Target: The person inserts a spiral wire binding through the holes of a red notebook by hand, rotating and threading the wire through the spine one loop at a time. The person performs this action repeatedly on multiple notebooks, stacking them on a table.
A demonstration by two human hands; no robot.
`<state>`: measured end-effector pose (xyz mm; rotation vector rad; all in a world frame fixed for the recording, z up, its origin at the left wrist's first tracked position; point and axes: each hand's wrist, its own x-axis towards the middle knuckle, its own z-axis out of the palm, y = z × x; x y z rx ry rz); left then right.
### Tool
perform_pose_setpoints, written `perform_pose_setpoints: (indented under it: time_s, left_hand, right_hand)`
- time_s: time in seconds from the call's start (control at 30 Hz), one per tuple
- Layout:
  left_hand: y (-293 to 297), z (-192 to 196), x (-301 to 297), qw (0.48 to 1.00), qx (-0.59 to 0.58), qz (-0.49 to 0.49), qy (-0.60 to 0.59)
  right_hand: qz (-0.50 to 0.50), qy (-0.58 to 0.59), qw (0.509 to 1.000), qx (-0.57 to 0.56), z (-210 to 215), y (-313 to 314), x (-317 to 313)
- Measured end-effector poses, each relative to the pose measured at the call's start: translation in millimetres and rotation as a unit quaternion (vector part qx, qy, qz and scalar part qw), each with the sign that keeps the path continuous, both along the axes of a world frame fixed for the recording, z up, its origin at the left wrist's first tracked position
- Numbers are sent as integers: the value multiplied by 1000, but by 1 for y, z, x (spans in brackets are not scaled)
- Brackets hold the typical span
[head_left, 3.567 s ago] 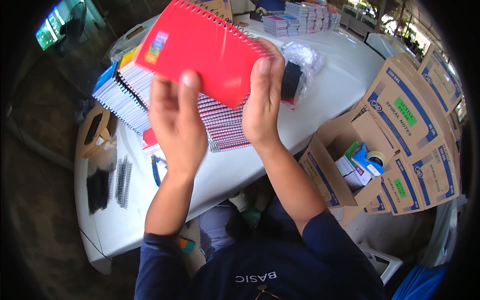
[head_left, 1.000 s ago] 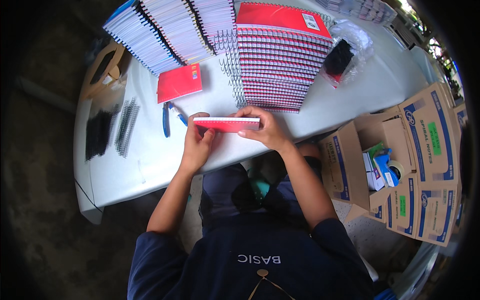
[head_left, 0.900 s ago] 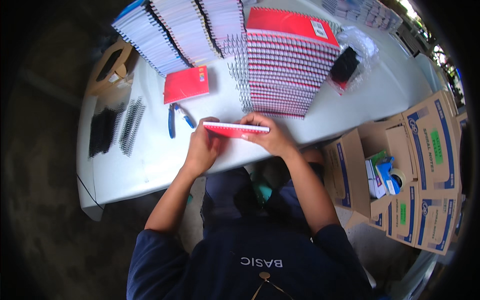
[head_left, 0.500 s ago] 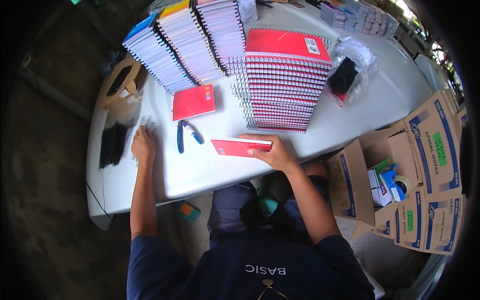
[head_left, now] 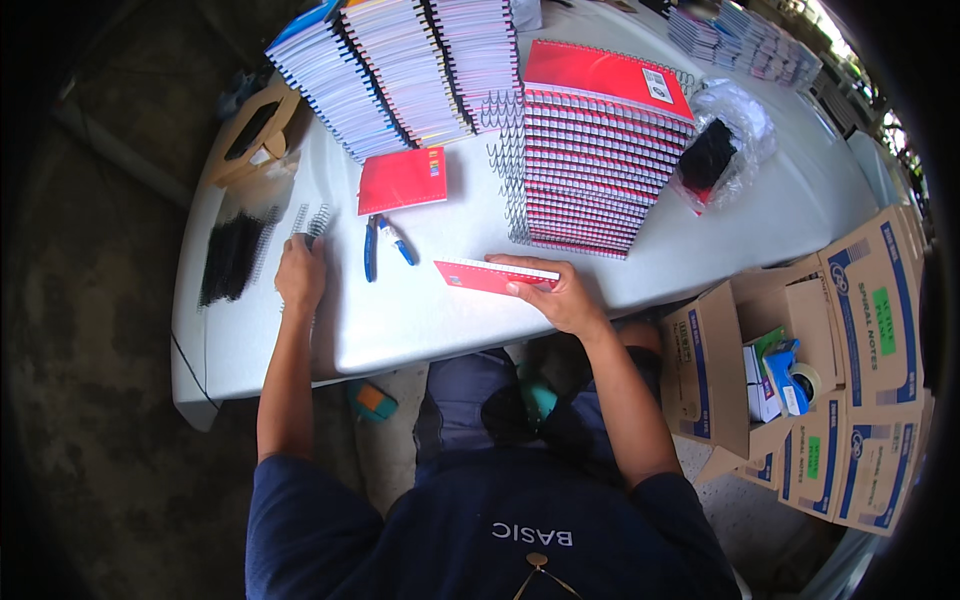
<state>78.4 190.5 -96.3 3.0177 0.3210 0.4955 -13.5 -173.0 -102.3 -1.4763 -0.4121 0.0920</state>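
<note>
My left hand [head_left: 302, 272] is at the left of the table, its fingers curled around spiral binding coils [head_left: 312, 222] whose ends stick out beyond the fingertips. My right hand [head_left: 562, 297] holds a thin red-covered notebook [head_left: 490, 277] near the table's front edge, thumb on the cover and fingers behind. Small punched holes line the notebook's upper edge, and no coil shows in it. Between the hands and farther back lie blue-handled pliers [head_left: 385, 245]. Another red notebook [head_left: 403, 181] lies flat just beyond them. Left of my left hand is a bundle of black coils [head_left: 238, 258].
A tall stack of red spiral notebooks [head_left: 608, 160] stands beyond my right hand. Several notebook stacks [head_left: 405, 80] rise at the back left. A clear plastic bag [head_left: 745, 130] lies right of the red stack. Cardboard boxes [head_left: 865, 300] stand right of the table, one open.
The whole view has shifted a little. The coil ends at my left hand now stand apart, one leaning right. My right hand still holds the notebook.
</note>
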Motion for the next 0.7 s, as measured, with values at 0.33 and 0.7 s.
perform_pose_setpoints:
  time_s: [0.33,0.7]
  left_hand:
    - [-23,46,1,946,-264,-164,-96]
    - [-113,47,-56,820,-423,-316,222]
  right_hand:
    - [1,29,999,22,-6,3,4]
    - [-28,17,999,28,-7,4,2]
